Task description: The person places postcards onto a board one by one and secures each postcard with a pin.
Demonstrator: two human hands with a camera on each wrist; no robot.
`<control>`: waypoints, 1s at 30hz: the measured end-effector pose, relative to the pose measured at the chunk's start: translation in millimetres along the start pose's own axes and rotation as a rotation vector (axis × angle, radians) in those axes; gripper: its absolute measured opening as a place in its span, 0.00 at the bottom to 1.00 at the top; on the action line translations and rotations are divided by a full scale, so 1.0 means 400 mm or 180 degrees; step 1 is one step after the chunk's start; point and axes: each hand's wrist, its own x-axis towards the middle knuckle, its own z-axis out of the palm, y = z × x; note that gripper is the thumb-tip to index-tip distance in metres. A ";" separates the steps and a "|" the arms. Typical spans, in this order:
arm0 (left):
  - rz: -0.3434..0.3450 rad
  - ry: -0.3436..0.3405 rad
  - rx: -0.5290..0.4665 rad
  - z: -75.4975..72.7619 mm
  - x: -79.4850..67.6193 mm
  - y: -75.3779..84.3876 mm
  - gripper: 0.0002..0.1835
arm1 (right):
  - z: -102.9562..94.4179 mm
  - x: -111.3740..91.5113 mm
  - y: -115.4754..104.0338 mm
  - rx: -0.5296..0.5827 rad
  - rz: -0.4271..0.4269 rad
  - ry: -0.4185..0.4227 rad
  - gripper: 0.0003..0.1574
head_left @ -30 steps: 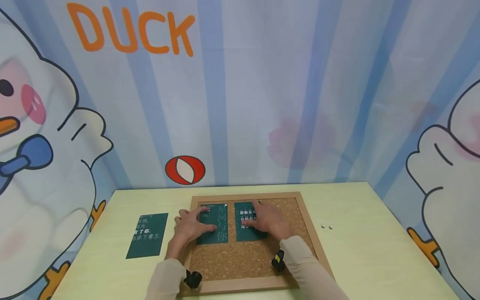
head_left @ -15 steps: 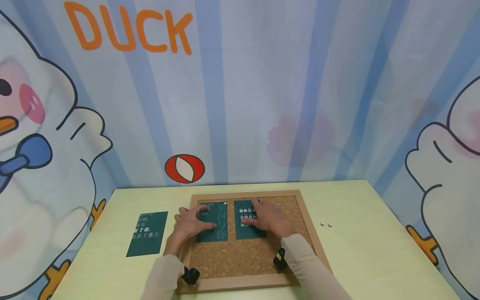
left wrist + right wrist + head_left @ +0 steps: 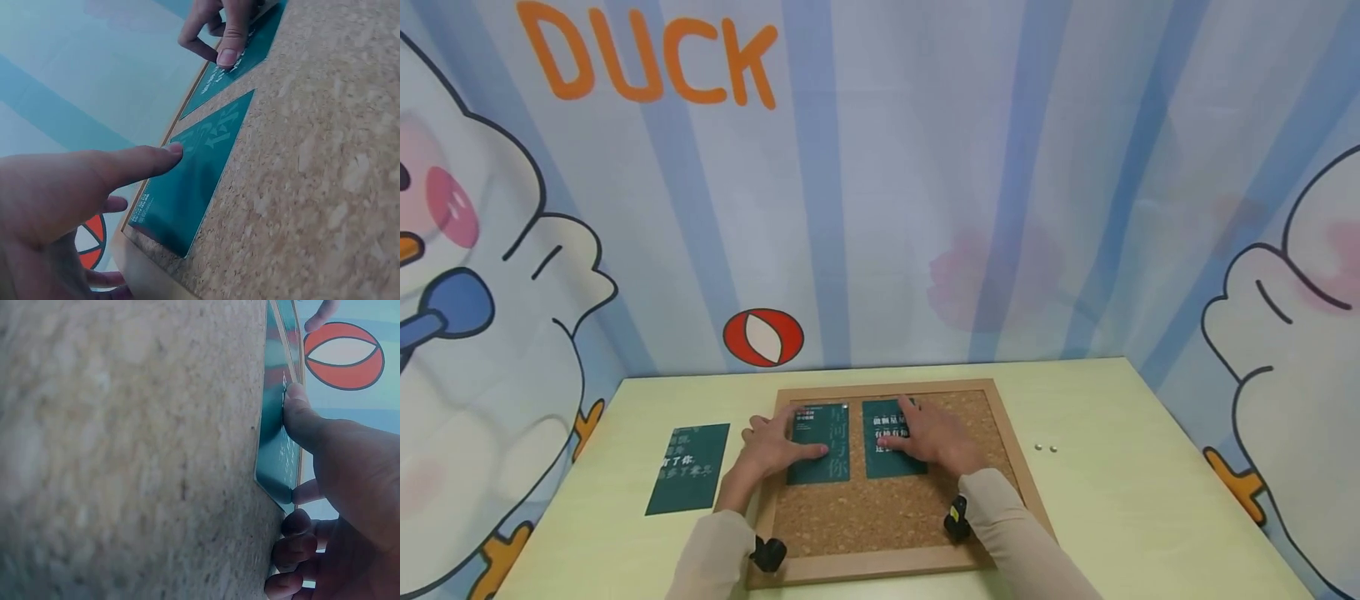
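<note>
Two dark green printed cards lie side by side on a wood-framed cork board [image 3: 865, 525]. On the left card [image 3: 835, 442] my left hand [image 3: 771, 446] rests its extended thumb, while its other fingers spread near the card's left edge. A small shiny dot [image 3: 846, 407] marks that card's upper right corner. My right hand [image 3: 940, 437] covers part of the right card [image 3: 893, 467]. Its thumb [image 3: 300, 412] lies on that card's printed face and its index finger reaches the top edge. The remaining right fingers are bent beside the card in the right wrist view.
A third green card [image 3: 688, 487] lies on the pale yellow table [image 3: 1150, 500], left of the board. To the board's right sit two small shiny round pieces [image 3: 1046, 448]. Behind the table hangs a striped blue backdrop [image 3: 895, 208] with duck drawings.
My left index finger has drawn back leftward, uncovering print at the left card's upper left corner. The right hand keeps its place on the right card. The head view shifts slightly.
</note>
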 end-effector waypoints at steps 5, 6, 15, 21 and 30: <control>0.0103 0.0237 0.0243 0.000 -0.019 0.011 0.47 | -0.001 -0.002 0.000 0.0017 -0.0015 0.0004 0.53; 0.0158 0.0287 0.0343 0.002 -0.023 0.015 0.46 | -0.001 -0.003 0.000 0.0021 -0.0027 0.0011 0.52; 0.1239 -0.0079 0.0935 0.038 -0.075 0.074 0.35 | -0.002 -0.006 0.003 0.0018 -0.0041 0.0038 0.52; 0.1791 -0.0792 0.1102 0.059 -0.127 0.138 0.44 | -0.003 -0.008 0.003 -0.0026 -0.0050 0.0054 0.55; 0.1766 -0.1252 0.1587 0.083 -0.172 0.176 0.58 | 0.004 -0.007 0.006 0.0033 -0.0003 0.0077 0.56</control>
